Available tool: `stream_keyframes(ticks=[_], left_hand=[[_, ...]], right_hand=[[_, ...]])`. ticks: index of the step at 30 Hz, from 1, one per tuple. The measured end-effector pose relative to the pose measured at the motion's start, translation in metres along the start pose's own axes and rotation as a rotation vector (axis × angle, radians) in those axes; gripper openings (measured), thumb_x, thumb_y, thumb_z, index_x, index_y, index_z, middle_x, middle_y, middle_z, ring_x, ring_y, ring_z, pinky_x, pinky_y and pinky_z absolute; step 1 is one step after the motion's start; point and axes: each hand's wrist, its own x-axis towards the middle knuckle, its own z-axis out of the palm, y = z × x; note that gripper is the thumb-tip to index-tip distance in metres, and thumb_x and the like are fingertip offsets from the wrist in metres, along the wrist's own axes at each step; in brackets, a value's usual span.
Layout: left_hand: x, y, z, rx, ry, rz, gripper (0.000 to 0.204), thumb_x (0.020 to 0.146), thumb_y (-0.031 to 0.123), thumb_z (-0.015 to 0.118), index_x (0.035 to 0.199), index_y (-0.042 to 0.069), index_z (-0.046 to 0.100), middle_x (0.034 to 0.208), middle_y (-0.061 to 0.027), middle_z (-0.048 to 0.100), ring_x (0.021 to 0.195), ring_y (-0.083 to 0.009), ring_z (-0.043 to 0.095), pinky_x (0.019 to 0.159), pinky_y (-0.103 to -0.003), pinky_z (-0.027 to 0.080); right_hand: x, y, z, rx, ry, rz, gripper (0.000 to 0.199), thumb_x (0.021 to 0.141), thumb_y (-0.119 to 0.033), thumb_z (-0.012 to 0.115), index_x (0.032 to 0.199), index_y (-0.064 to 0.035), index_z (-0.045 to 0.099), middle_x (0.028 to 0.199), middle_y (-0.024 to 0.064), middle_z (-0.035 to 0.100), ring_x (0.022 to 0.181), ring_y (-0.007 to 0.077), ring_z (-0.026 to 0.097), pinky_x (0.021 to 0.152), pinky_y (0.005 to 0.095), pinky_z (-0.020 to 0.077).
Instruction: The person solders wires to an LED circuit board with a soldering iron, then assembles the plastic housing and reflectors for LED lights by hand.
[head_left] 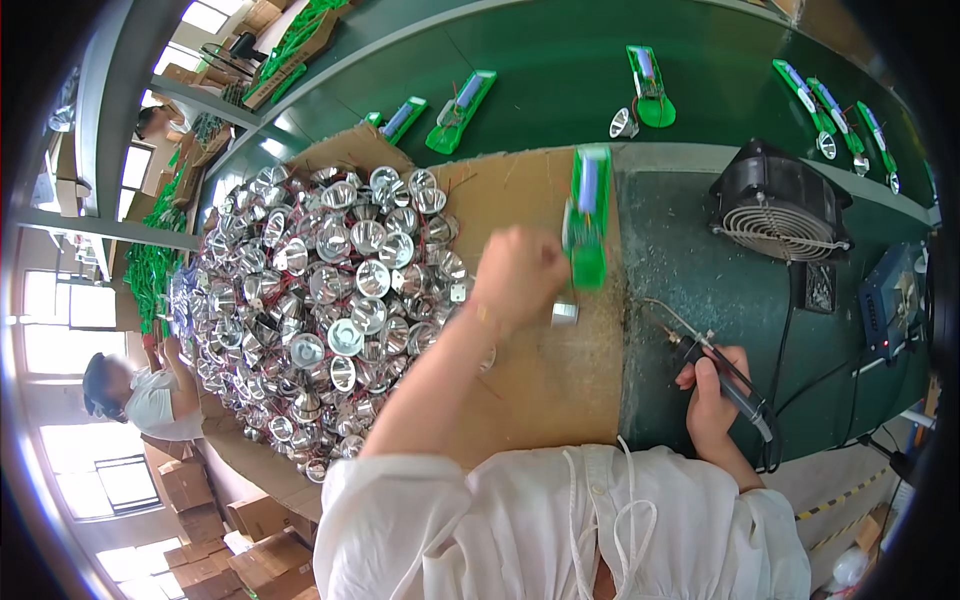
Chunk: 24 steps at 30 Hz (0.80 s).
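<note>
My left hand [518, 272] is over the cardboard sheet, its fingers curled together at the left edge of a green plastic lamp housing [588, 255]. What those fingers pinch, if anything, is hidden. A blue-violet cylindrical cell lies in the upper part of the housing. Just below the housing rests a small silver reflector cup [565, 314]. In my right hand [712, 398] is a black-handled soldering iron [742, 400] with a thin curved metal tube along it. Its tip points up and left, apart from the housing.
A large heap of silver reflector cups [345, 337] with thin wires fills the left side of the cardboard [530, 400]. Several green housings [462, 110] lie on the green surface behind. At right stand a black fan [780, 205] and a blue soldering station [893, 300]. Another person [150, 395] works at far left.
</note>
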Motion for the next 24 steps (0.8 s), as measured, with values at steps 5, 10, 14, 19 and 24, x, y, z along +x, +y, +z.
stream_keyframes(ticks=[5,10,14,19,24], left_hand=[[0.138,-0.052,-0.012,0.304,0.138,-0.049,0.032,0.068,0.035,0.067,0.088,0.011,0.067,0.083,-0.0119,0.065,0.080,-0.0282,0.062,0.074,-0.036,0.049],[0.165,-0.078,-0.056,0.526,0.356,-0.295,0.055,0.062,0.033,0.072,0.106,0.010,0.051,0.105,-0.0143,0.055,0.096,-0.0273,0.056,0.079,-0.038,0.047],[0.150,-0.091,-0.082,0.591,-0.085,-0.430,0.053,0.060,0.031,0.070,0.103,0.006,0.053,0.098,-0.0161,0.061,0.093,-0.0292,0.059,0.080,-0.036,0.047],[0.101,-0.028,-0.069,0.575,-0.105,-0.301,0.045,0.062,0.036,0.067,0.094,0.005,0.057,0.087,-0.0150,0.063,0.086,-0.0291,0.061,0.076,-0.038,0.048],[-0.030,0.015,-0.021,0.462,-0.008,-0.113,0.044,0.068,0.039,0.066,0.093,0.007,0.050,0.082,-0.0122,0.058,0.071,-0.0292,0.060,0.062,-0.039,0.049]], right_hand=[[-0.001,-0.001,0.005,0.030,0.010,0.056,0.014,0.082,-0.007,0.056,0.087,0.0005,0.045,0.068,0.0097,0.055,0.055,0.0132,0.056,0.050,0.0239,0.0463],[0.001,0.002,0.000,0.031,0.052,0.093,0.014,0.081,-0.006,0.056,0.088,0.0003,0.045,0.071,0.0099,0.055,0.057,0.0130,0.056,0.050,0.0240,0.0471],[0.002,0.001,0.004,0.025,-0.008,0.094,0.014,0.082,-0.006,0.056,0.088,-0.0001,0.045,0.073,0.0095,0.054,0.057,0.0129,0.056,0.050,0.0236,0.0469],[0.003,0.003,0.002,0.016,0.005,0.100,0.014,0.081,-0.006,0.056,0.088,-0.0002,0.045,0.072,0.0090,0.054,0.057,0.0129,0.056,0.051,0.0237,0.0469],[0.001,0.004,0.006,-0.060,0.032,0.046,0.012,0.082,-0.009,0.053,0.088,-0.0015,0.046,0.063,0.0076,0.052,0.052,0.0131,0.052,0.048,0.0223,0.0417]])
